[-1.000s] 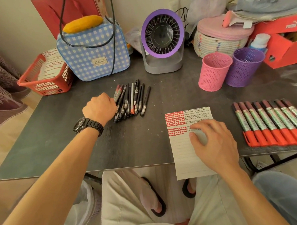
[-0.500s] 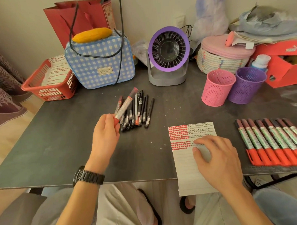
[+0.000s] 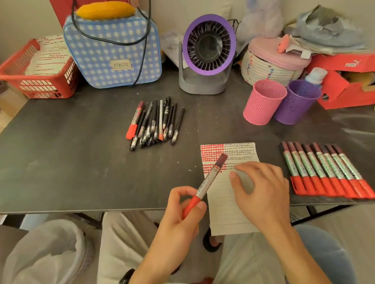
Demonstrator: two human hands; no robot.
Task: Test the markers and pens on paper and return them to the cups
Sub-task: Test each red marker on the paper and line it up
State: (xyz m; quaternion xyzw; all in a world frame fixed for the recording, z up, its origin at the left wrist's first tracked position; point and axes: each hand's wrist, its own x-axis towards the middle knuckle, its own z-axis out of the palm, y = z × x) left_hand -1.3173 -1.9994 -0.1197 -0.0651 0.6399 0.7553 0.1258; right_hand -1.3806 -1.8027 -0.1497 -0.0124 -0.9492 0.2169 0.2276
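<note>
I note left hand [image 3: 177, 217] pinching red marker [image 3: 207, 181] near its red end, thumb and fingers curled round it. Dark end points over paper [image 3: 226, 215]. Right hand [image 3: 261, 190] lies flat on paper, fingers straight, hiding part of scribbles. Paper overhangs table [image 3: 76, 168] edge. Pink cup [image 3: 263, 104] and purple cup [image 3: 296, 102] upright, touching. Pen pile [image 3: 158, 123] overlaps; I cannot make out count.

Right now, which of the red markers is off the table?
The marker that the left hand grips, slanted over the paper; the others lie flat in the right-hand row and in the pen pile.
</note>
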